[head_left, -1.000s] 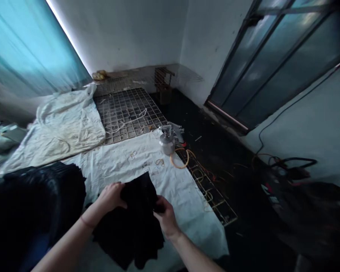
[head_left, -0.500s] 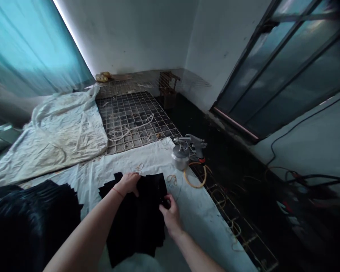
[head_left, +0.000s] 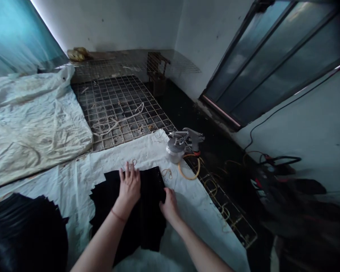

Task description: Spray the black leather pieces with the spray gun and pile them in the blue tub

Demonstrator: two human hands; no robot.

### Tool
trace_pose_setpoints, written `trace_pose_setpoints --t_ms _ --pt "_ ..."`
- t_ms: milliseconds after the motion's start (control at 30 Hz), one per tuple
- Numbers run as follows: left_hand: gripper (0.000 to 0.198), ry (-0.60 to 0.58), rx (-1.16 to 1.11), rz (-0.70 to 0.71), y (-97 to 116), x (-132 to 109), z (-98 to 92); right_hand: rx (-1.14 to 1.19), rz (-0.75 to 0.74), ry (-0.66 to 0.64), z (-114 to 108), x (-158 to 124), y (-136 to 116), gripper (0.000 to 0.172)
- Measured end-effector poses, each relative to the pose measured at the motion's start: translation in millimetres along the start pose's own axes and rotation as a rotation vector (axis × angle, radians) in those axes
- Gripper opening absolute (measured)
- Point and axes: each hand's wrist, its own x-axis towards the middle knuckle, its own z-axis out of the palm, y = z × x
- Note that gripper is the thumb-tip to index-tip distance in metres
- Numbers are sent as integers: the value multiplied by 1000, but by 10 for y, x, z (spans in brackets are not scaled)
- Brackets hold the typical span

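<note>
A layered pile of black fabric pieces (head_left: pixel 153 215) lies on a white sheet (head_left: pixel 206 234) in front of me, its left edge jagged where the layers fan out. My left hand (head_left: pixel 129 187) rests flat on top of the pile, fingers stretched toward the far edge. At the right edge, my right hand (head_left: pixel 170 206) pinches the fabric between thumb and fingers; how many layers it grips is hidden. Past the pile, to the right, a metal spray gun with a cup (head_left: pixel 177 147) stands on the sheet. Another, bigger black stack (head_left: pixel 25 230) sits at lower left.
Beyond the sheet lies a wire grid (head_left: pixel 119 107) with loose cords. A crumpled plastic sheet (head_left: pixel 42 117) covers the left side. A yellow hose (head_left: pixel 198 172) loops below the spray gun. At right is a dark machine (head_left: pixel 283 189); a small wooden stool (head_left: pixel 156 73) stands far back.
My left hand has gone from gripping the pile's far edge to lying flat with its fingers extended. The right hand still holds the right edge. The view has shifted slightly down and right.
</note>
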Motion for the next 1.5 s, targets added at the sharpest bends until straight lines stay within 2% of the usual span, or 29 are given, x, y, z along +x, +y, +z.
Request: trace_pose_setpoints --t_ms 67,167,233,300,400,467,533,633,767,867,1033,1100,1133,1200,1267,1300,1333,1367,1400,1433,1500 --pt "66 84 -84 -2 212 -170 184 -63 -25 -32 -55 -18 -37 51" --pt "62 127 -172 -93 418 -375 528 -152 -121 -34 -212 55 -214 63" --pt "62 162 -176 -102 457 -441 690 -168 -279 -64 -297 192 -358 65" --pt "64 177 -171 -90 442 -465 766 -171 -470 -196 -320 366 -443 61" --pt "68 167 -172 -79 398 -487 758 -257 -627 -440 -276 565 -398 57" --pt "69 145 -179 -77 389 -508 701 -319 -648 -510 -260 614 -319 61" --pt "70 110 -190 -102 399 -518 619 -344 -658 -491 -274 627 -275 60" --pt "66 50 -201 -155 424 -494 505 -349 -678 -428 -314 664 -294 50" --pt "63 -3 -199 -161 440 -452 495 -358 -760 -495 -328 769 -280 50" --pt "60 50 -183 -164 458 -464 537 -388 -789 -494 -304 823 -188 50" --pt "57 221 -132 -137 623 -623 595 -408 -824 -530 -286 778 -115 50" --pt "59 269 -125 -128 715 -726 673 -353 -870 -470 -382 744 -130 47" --pt "60 277 -125 -126 752 -775 722 -303 -881 -387 -469 752 -136 45" --pt "63 273 -128 -127 798 -845 816 -173 -822 -79 -719 868 -133 41" --pt "65 264 -135 -132 808 -874 874 -21 -631 295 -1028 1159 -110 49" --pt "66 267 -138 -132 805 -878 886 56 -498 408 -1182 1365 -96 58" --pt "66 274 -140 -129 799 -880 888 139 -376 400 -1325 1594 -84 64" --pt "67 283 -142 -125 792 -885 883 235 -291 284 -1449 1828 -73 62" --pt "67 294 -142 -123 787 -895 876 316 -242 70 -1553 2051 -66 58" --pt "67 304 -142 -124 783 -911 869 363 -213 -123 -1636 2247 -61 54" --pt "65 307 -136 -128 777 -963 859 406 -194 -386 -1748 2523 -61 47"
